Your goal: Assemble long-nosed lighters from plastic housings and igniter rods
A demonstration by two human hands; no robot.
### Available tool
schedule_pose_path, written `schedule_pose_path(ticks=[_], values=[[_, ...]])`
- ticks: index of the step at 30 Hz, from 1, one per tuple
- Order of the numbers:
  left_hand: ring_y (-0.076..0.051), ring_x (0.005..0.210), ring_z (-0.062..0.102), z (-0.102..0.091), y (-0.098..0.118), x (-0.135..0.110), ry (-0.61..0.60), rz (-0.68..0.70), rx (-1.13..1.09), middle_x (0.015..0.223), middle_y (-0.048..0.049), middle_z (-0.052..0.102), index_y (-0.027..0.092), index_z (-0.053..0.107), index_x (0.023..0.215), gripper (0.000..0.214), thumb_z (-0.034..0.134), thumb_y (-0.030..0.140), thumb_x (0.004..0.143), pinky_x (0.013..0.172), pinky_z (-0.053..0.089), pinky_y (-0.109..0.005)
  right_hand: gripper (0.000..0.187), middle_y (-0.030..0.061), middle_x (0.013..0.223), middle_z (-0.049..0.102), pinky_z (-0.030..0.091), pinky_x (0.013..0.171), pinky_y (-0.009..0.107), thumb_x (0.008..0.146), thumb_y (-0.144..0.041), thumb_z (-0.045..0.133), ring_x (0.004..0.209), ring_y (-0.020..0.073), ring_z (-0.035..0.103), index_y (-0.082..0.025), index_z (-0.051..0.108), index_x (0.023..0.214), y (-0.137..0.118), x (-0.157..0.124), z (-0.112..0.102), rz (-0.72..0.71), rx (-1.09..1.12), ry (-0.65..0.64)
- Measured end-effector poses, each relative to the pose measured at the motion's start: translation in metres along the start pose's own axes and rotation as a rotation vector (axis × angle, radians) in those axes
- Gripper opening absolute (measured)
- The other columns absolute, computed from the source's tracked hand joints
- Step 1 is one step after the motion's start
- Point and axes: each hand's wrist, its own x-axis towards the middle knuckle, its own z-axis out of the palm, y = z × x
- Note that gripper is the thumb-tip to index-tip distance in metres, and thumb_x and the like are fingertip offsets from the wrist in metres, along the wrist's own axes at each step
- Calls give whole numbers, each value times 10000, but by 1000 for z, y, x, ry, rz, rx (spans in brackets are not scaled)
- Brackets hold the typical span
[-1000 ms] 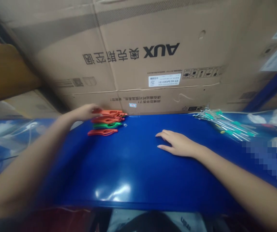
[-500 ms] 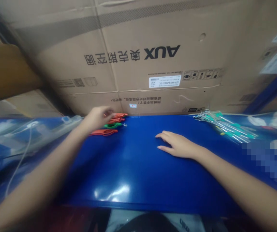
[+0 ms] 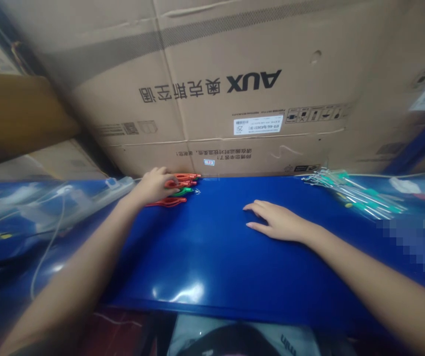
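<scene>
My left hand (image 3: 156, 186) is at the near side of a small row of looped plastic tools against the cardboard. Its fingers curl over a red plastic tool (image 3: 171, 184), with the thumb below it. Beside it lies a green plastic tool (image 3: 183, 191), and another red one (image 3: 169, 201) is nearest to me. The hand partly covers them, so their exact kind cannot be made out. My right hand (image 3: 271, 220) rests palm down over the blue table surface (image 3: 212, 247), fingers apart and holding nothing.
A large cardboard box (image 3: 234, 49) stands along the table's back. At right lies a bundle of thin silver rods with teal parts (image 3: 360, 195). A white power strip (image 3: 119, 190) and a white cable (image 3: 51, 242) are on the left, below a brown overhanging object (image 3: 12, 113).
My left hand has lowered onto the plastic tools, its fingers closing around a red one. My right hand stays in place. The whole view has shifted slightly.
</scene>
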Motion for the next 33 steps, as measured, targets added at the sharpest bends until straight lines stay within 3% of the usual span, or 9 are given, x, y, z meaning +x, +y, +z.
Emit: schedule_pose_path(ticks=[8, 12, 16, 18, 21, 24, 27, 30, 33], values=[[-312, 1037, 594, 7, 11, 5, 16, -53, 47, 1073, -116, 661, 213, 710, 1020, 349, 550, 496, 893, 807, 454, -362, 487, 134, 1258, 633, 536, 870, 420, 981, -487, 511, 1091, 290, 634, -205, 539, 1377, -2, -1, -3, 2, 9, -6], [-298, 972, 613, 11, 12, 7, 13, -81, 69, 1000, -106, 678, 221, 741, 899, 309, 535, 451, 896, 805, 471, -367, 479, 136, 1259, 638, 534, 903, 450, 979, -483, 516, 1124, 302, 626, -213, 543, 1374, 0, -1, -2, -4, 11, 4], [-298, 959, 618, 2, 23, 7, 60, -101, 59, 990, -113, 678, 209, 743, 845, 281, 514, 358, 912, 825, 496, -398, 485, 142, 1296, 627, 523, 952, 484, 982, -494, 507, 1174, 318, 609, -213, 538, 1376, 4, 0, 1, -17, 4, 8], [-320, 1001, 611, -7, 39, 4, 101, -86, 38, 1040, -140, 668, 184, 743, 854, 269, 523, 325, 918, 857, 503, -432, 481, 142, 1306, 624, 520, 964, 489, 986, -499, 498, 1194, 325, 603, -215, 538, 1372, 5, 0, 3, -18, -6, 5], [-298, 1067, 603, -13, 82, -11, 126, 20, -22, 1102, -119, 657, 189, 741, 874, 255, 544, 333, 948, 943, 500, -427, 538, 163, 1299, 615, 523, 961, 492, 983, -484, 515, 1172, 321, 615, -194, 466, 1433, 4, -1, 3, -3, 5, 22], [-266, 1103, 616, -1, 136, -31, 140, 257, -247, 1227, -110, 631, 181, 717, 931, 183, 564, 276, 968, 966, 505, -411, 685, 186, 1336, 561, 527, 961, 475, 942, -460, 598, 1159, 300, 609, -166, 337, 1503, -3, -3, -1, -54, 38, 88], [-243, 1015, 668, 19, 176, -48, 24, 360, -451, 1170, -89, 667, 189, 683, 943, 99, 607, 251, 960, 871, 540, -377, 569, 161, 1338, 527, 498, 998, 457, 886, -440, 682, 1218, 299, 543, -191, 475, 1354, -14, -4, -5, -202, 39, 140], [-221, 1034, 669, 29, 188, -52, 21, 372, -547, 1135, -58, 681, 215, 646, 1007, 74, 646, 256, 946, 886, 535, -346, 246, 117, 1199, 581, 504, 918, 421, 917, -400, 657, 1090, 268, 567, -206, 601, 1057, -22, -4, -7, -268, 9, 54], [-230, 1068, 656, 29, 175, -47, 6, 326, -681, 1218, -62, 664, 230, 587, 1156, 354, 756, 333, 863, 896, 537, -356, 141, 84, 1098, 617, 484, 841, 382, 965, -339, 599, 971, 231, 570, -203, 616, 930, -21, -3, -9, -261, -7, -40]])
